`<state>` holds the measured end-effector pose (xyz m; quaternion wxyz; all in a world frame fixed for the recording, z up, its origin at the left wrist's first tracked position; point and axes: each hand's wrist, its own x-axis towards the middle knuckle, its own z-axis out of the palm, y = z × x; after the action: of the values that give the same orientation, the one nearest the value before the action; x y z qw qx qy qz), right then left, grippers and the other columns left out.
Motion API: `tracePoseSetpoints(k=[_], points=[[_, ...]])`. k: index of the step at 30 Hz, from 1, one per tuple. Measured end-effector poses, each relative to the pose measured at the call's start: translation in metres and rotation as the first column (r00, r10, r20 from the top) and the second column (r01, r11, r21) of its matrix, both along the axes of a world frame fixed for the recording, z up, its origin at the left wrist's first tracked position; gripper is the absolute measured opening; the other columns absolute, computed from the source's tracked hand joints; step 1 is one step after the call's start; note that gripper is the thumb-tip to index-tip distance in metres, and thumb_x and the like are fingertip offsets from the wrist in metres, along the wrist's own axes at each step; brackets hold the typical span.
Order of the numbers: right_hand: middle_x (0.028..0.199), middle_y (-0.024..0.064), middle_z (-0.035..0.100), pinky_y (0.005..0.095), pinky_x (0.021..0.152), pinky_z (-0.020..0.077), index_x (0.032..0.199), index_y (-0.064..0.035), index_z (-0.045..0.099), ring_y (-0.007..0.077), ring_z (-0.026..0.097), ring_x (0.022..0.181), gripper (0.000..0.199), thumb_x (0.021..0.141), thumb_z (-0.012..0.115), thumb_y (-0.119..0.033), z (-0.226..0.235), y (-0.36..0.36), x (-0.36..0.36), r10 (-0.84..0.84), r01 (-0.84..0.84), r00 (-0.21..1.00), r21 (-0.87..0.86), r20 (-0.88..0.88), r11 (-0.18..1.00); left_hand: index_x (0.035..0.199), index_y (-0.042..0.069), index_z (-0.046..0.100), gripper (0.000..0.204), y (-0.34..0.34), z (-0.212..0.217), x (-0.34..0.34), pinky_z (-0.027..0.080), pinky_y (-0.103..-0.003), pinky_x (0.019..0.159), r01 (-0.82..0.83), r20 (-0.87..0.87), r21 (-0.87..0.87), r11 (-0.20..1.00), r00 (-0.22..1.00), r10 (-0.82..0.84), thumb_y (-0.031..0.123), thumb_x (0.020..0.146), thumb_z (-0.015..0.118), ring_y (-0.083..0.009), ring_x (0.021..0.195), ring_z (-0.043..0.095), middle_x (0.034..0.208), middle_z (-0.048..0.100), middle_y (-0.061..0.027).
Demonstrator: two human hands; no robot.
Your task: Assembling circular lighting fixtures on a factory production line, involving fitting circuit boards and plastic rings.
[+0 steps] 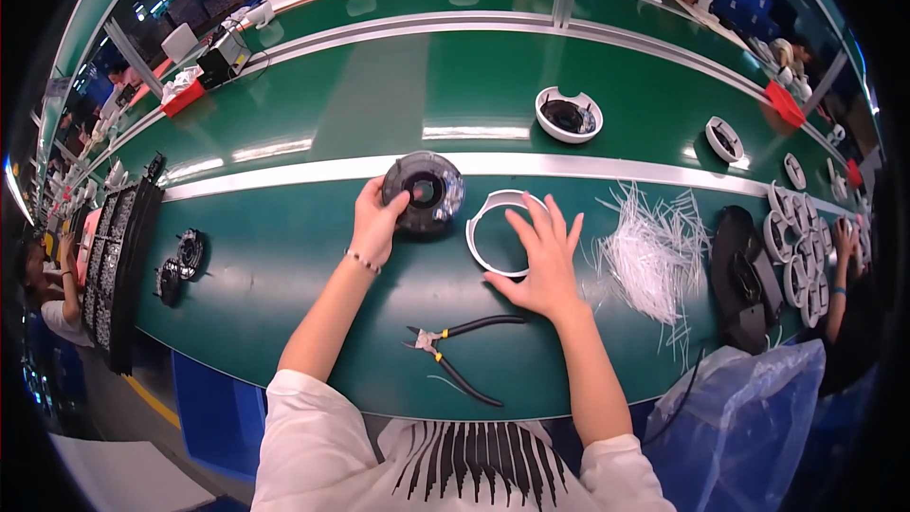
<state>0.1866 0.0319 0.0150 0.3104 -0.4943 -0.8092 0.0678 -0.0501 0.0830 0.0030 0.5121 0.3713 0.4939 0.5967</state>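
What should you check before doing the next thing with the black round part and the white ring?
1. Left hand has the black round part firmly: ok, fingers wrap its edge.
2. Right hand on the white ring: ok, fingers rest on it, flat on the table.
3. Ring whole: cannot tell, the hand hides part of it.
4. Pliers out of the way: ok, lying near the table's front edge, clear of both hands.
5. White strips clear of the ring: ok, piled to the right, apart.
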Motion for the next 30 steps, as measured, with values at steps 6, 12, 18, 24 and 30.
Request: tracePoseSetpoints(k=[6,12,18,24,30], points=[[0.131,0.0163,0.027,0.0626,0.095,0.0084,0.12,-0.0059,0.04,0.0361,0.019,0.124,0.083,0.052,0.074,-0.038,-0.008,0.004,-0.011,-0.116,0.135,0.98,-0.11,0.159,0.985,0.11,-0.003,0.04,0.037,-0.053,-0.012,-0.001,0.044,-0.027,0.083,-0.011,0.0,0.139,0.99,1.0,0.011,-0.008,0.076,0.053,-0.0149,0.094,0.053,0.104,0.053,-0.0101],[0.134,0.0192,0.021,0.0615,0.095,0.0092,0.127,-0.0062,0.03,0.0366,0.018,0.125,0.1,0.046,0.077,-0.044,0.006,0.009,-0.017,-0.182,0.21,0.969,-0.169,0.165,0.963,0.11,-0.003,0.04,0.038,-0.063,-0.014,0.004,0.042,-0.028,0.085,-0.004,0.031,0.168,0.986,1.0,-0.001,-0.007,0.075,0.054,-0.0157,0.095,0.053,0.104,0.053,-0.0107],[0.135,0.0215,0.017,0.0553,0.098,0.0146,0.131,-0.0064,0.024,0.0379,0.017,0.125,0.109,0.044,0.079,-0.044,0.006,0.033,-0.017,-0.095,0.153,0.977,-0.315,0.193,0.937,0.107,-0.003,0.04,0.034,-0.064,-0.016,0.007,0.046,-0.025,0.079,0.054,0.054,0.134,0.989,0.997,-0.062,-0.011,0.075,0.049,-0.0165,0.09,0.058,0.102,0.053,-0.011],[0.131,0.0198,0.027,0.0451,0.095,0.0284,0.129,-0.0046,0.026,0.0347,0.025,0.121,0.105,0.045,0.079,-0.04,0.003,0.035,-0.022,-0.098,0.117,0.992,-0.28,0.079,0.953,0.107,-0.003,0.039,0.035,-0.059,-0.02,0.002,0.047,-0.025,0.078,0.031,0.055,0.107,0.994,0.998,-0.037,-0.011,0.075,0.049,-0.017,0.09,0.058,0.103,0.053,-0.0116],[0.127,0.0178,0.032,0.0343,0.098,0.0264,0.129,-0.0001,0.02,0.0247,0.031,0.119,0.094,0.056,0.077,-0.018,-0.006,-0.005,-0.058,-0.184,-0.465,0.38,-0.359,-0.907,0.809,0.109,-0.001,0.038,0.037,-0.064,-0.021,0.011,0.042,-0.025,0.084,0.008,0.001,0.183,0.983,1.0,-0.008,-0.008,0.076,0.052,-0.0139,0.096,0.052,0.102,0.052,-0.0091]])
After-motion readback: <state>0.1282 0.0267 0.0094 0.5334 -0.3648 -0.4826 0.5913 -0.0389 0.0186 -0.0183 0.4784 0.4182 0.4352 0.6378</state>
